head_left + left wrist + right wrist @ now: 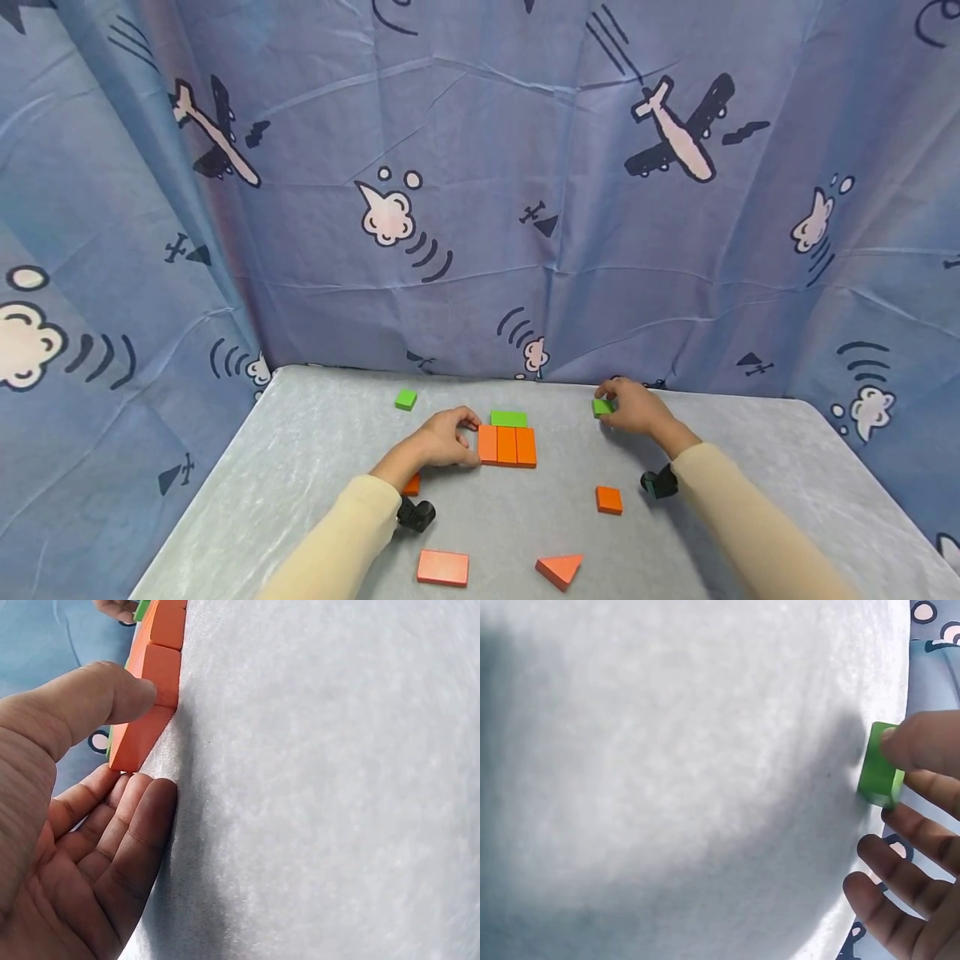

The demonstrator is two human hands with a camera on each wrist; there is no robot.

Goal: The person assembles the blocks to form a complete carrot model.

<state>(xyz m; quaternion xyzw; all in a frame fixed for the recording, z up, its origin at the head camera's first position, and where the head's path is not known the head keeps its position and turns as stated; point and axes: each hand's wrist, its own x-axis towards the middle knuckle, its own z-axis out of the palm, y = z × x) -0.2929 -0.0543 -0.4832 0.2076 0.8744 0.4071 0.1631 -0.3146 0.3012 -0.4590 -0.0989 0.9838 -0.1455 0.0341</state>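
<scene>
At the middle of the table, three orange rectangular blocks [507,446] lie side by side in a row, with a green rectangular block [509,418] along their far side. My left hand [447,439] is at the row's left end, fingers loosely bent. In the left wrist view its thumb [124,694] overlaps the orange blocks [161,675], and the fingertips lie by the end block; firm contact cannot be made out. Toward the back right, my right hand [633,407] pinches a small green block [881,765] between thumb and fingers, low over the table.
Another small green block [406,400] sits at the back left. An orange block [412,484] is partly hidden under my left wrist. Nearer lie an orange square block [609,500], an orange rectangular block [443,567] and an orange triangular block [560,571]. A patterned curtain [465,208] hangs behind the table.
</scene>
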